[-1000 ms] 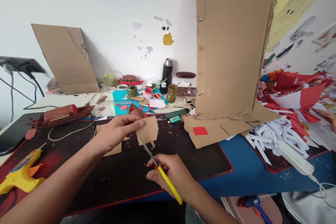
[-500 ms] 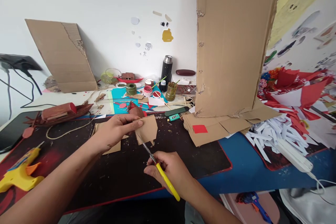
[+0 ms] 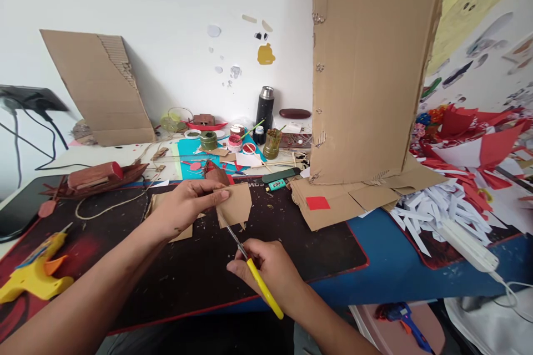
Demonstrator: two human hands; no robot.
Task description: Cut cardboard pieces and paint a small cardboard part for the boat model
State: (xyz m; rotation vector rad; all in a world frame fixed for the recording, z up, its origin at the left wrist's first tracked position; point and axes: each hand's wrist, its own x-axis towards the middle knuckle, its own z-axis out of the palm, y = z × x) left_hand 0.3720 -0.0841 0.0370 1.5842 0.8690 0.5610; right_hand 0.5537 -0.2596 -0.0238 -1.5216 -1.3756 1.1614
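Between thumb and fingers my left hand (image 3: 187, 205) pinches a small piece of cardboard (image 3: 238, 205) by its left edge, above the dark mat. My right hand (image 3: 266, 266) grips yellow-handled scissors (image 3: 260, 283), whose blades point up and left and meet the cardboard's lower left edge. Part of the blades is hidden by the cardboard. Under my left wrist lies another cardboard scrap (image 3: 183, 234), partly covered. Just behind the held piece sits a reddish-brown model part (image 3: 215, 172), also partly hidden.
A brown model boat (image 3: 97, 177) and a yellow glue gun (image 3: 37, 272) lie at left. Paint jars (image 3: 208, 140) and a black flask (image 3: 265, 108) stand behind. A tall cardboard sheet (image 3: 370, 66) rises at right, near white paper strips (image 3: 437, 216). A blue glue gun (image 3: 403, 321) lies lower right.
The cardboard and my left hand have shifted very slightly to the right. The scissors remain at its lower left edge, with my right hand almost still.
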